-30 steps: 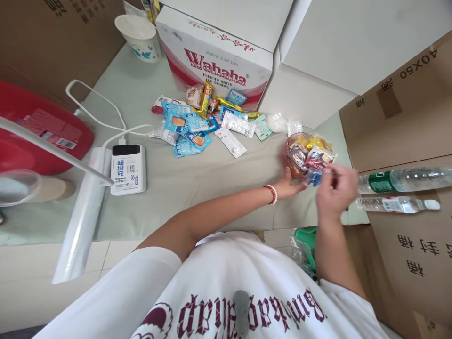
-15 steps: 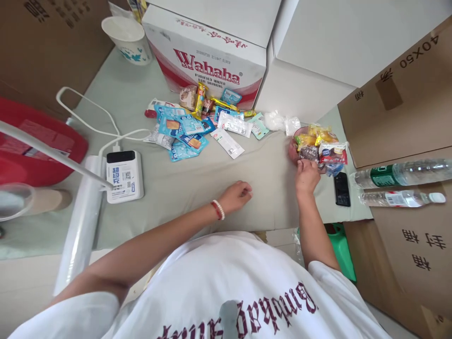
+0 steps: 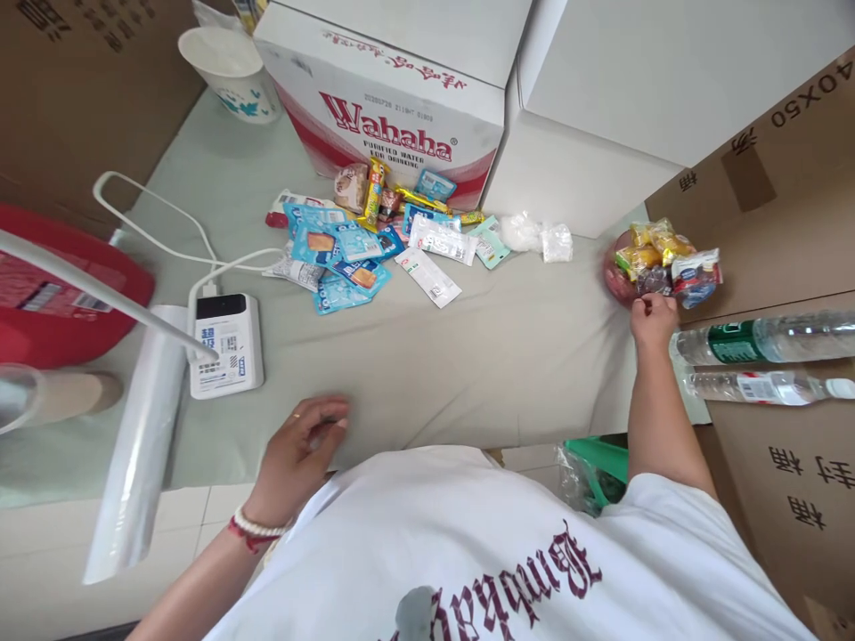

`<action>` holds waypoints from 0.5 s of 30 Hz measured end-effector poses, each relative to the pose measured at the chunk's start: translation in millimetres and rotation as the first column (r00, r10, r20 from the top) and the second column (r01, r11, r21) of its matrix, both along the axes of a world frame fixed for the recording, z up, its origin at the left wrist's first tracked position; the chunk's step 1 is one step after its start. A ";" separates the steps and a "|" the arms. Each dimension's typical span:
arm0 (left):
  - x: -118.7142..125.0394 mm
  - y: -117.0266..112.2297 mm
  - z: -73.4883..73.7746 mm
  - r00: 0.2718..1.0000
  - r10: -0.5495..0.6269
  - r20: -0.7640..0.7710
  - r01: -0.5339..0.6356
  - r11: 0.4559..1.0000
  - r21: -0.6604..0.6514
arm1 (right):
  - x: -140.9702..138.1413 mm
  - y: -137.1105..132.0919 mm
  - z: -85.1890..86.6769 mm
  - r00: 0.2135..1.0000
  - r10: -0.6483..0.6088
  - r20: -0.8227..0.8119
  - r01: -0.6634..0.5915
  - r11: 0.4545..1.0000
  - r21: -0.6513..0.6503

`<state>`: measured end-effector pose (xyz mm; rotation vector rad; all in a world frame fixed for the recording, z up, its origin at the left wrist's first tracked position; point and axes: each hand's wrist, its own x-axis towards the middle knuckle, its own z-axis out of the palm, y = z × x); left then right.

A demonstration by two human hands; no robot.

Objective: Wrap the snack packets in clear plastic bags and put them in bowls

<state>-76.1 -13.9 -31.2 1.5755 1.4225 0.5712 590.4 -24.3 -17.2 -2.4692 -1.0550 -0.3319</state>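
Head cam: right hand (image 3: pixel 653 319) pinched snack bowl (image 3: pixel 613 272) rim, right of frame; left hand (image 3: pixel 300 445) lay loose, empty, on table (image 3: pixel 468 356), lower left.

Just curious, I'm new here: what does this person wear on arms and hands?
The left hand has a thin ring, and a red band with a white beaded bracelet circles that wrist. The right hand shows no jewellery. Arms are bare below a white T-shirt with dark red lettering.
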 end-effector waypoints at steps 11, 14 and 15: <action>-29.7 -16.4 -4.3 0.970 0.206 -0.126 -0.184 0.969 0.163 | -6.0 31.9 16.9 0.999 -0.026 0.038 0.020 0.990 0.142; -31.5 -16.7 -10.8 0.976 0.209 -0.067 -0.200 0.973 0.113 | -47.6 51.2 5.2 0.992 0.119 0.049 -0.124 0.985 0.117; -31.6 -16.3 -13.2 0.978 0.205 -0.046 -0.199 0.975 0.102 | -61.6 62.2 1.4 0.980 0.198 0.032 -0.200 0.976 0.081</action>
